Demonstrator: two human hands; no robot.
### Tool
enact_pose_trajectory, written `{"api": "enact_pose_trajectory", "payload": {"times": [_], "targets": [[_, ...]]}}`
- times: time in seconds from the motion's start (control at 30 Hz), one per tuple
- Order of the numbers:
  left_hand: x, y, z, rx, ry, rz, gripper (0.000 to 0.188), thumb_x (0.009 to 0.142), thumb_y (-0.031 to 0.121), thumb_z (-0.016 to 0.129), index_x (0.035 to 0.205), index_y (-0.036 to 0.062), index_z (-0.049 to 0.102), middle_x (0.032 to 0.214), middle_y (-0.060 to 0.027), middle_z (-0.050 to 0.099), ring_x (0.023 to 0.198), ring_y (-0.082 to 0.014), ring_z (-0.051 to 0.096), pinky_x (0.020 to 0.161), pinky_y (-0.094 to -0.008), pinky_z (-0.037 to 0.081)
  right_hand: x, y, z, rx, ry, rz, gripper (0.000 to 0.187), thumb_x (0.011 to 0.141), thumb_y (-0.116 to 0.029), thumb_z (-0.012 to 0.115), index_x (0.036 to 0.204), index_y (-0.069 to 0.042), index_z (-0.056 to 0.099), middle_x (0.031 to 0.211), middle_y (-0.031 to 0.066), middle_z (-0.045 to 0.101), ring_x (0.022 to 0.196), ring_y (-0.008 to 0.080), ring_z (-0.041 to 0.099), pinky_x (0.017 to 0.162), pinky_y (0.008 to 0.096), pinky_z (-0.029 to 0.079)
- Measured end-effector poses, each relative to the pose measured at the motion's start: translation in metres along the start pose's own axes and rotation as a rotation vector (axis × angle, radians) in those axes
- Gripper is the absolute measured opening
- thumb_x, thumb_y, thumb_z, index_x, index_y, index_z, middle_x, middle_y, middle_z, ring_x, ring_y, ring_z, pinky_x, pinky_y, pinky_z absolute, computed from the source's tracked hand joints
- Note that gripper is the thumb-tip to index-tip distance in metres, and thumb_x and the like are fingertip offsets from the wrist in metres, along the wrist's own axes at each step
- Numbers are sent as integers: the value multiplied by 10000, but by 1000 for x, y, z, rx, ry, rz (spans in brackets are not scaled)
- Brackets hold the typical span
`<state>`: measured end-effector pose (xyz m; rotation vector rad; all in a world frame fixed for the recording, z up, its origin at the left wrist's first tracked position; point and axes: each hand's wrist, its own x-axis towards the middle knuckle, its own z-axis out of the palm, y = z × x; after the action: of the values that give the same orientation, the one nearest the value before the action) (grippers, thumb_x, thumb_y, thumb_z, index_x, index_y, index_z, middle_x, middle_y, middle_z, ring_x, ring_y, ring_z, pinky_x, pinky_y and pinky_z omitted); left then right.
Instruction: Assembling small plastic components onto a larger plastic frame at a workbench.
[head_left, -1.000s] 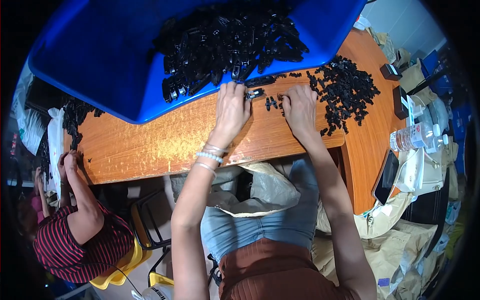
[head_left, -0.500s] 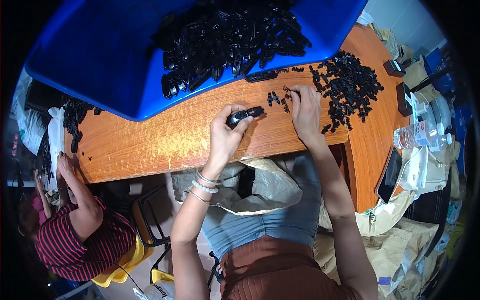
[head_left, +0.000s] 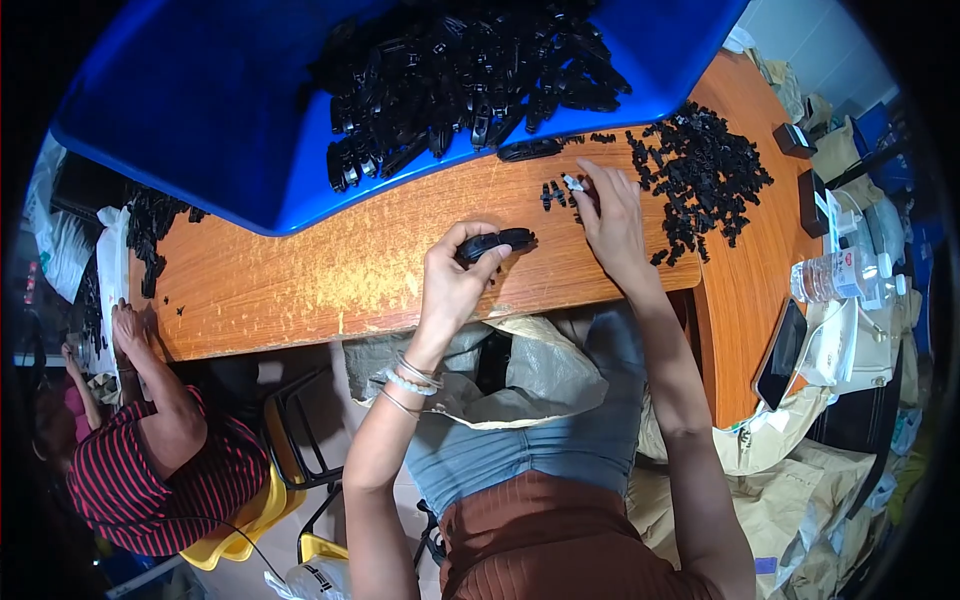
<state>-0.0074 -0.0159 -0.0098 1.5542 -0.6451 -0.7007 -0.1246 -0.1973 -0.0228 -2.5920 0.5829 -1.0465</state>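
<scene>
My left hand (head_left: 455,280) is closed around a glossy black, long, rounded plastic part (head_left: 515,239), held just above the table. To its right, my right hand (head_left: 615,225) pinches a small black clip-like piece (head_left: 572,183) between thumb and forefinger; the piece catches bright light. A few similar small pieces (head_left: 551,196) lie on the table beside these fingertips. Beyond my right hand spreads a heap of small black clip pieces (head_left: 710,180). One more long black part (head_left: 528,150) rests against the bin's near edge.
A big blue bin (head_left: 230,190) with many long black parts (head_left: 450,90) stands at the table's far side. On the right are a phone (head_left: 780,352), a water bottle (head_left: 828,276) and small dark boxes. An open sack (head_left: 560,385) lies at my lap. Another person (head_left: 165,470) sits left.
The long part in my left hand has turned and sunk slightly. The small piece in my right fingers has been tilted and now shines, while the hand stays near the same spot.
</scene>
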Motion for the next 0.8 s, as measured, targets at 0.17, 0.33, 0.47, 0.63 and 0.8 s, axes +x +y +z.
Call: {"api": "enact_pose_trajectory", "payload": {"times": [0.17,0.33,0.47,0.63,0.8], "targets": [[-4,-4,-6,-51,-3,-14,215,800,35,680,988,-16,588,695,-29,616,558,-53,555,489,-184,444,5,20,-10,14,198,82,195,862,4,513,1040,-2,594,856,128,597,800,251,561,738,361,426],[-6,-1,-7,-2,-24,-36,209,804,35,676,985,-19,585,712,-37,624,577,-55,569,497,-182,457,47,30,7,13,99,16,98,824,-47,595,871,19,650,819,127,614,852,297,564,782,361,453],[-8,-6,-8,-22,-88,-30,219,803,33,678,992,-22,582,735,-48,629,614,-65,594,531,-178,487,67,40,19,-187,-152,54,107,796,-66,627,843,27,650,862,139,610,913,290,539,842,377,421],[-9,-10,-17,-108,-86,5,224,806,22,672,1006,-22,581,756,-57,640,621,-69,601,527,-186,494,58,25,7,-218,-254,48,100,802,-70,620,811,28,605,825,145,585,869,295,534,839,395,390],[-15,-3,-10,-208,-16,70,232,804,-8,665,1021,-22,585,782,-66,652,635,-73,613,531,-186,505,28,-8,-23,60,31,-130,39,802,20,595,832,23,571,806,140,589,805,299,556,740,368,444]]}}
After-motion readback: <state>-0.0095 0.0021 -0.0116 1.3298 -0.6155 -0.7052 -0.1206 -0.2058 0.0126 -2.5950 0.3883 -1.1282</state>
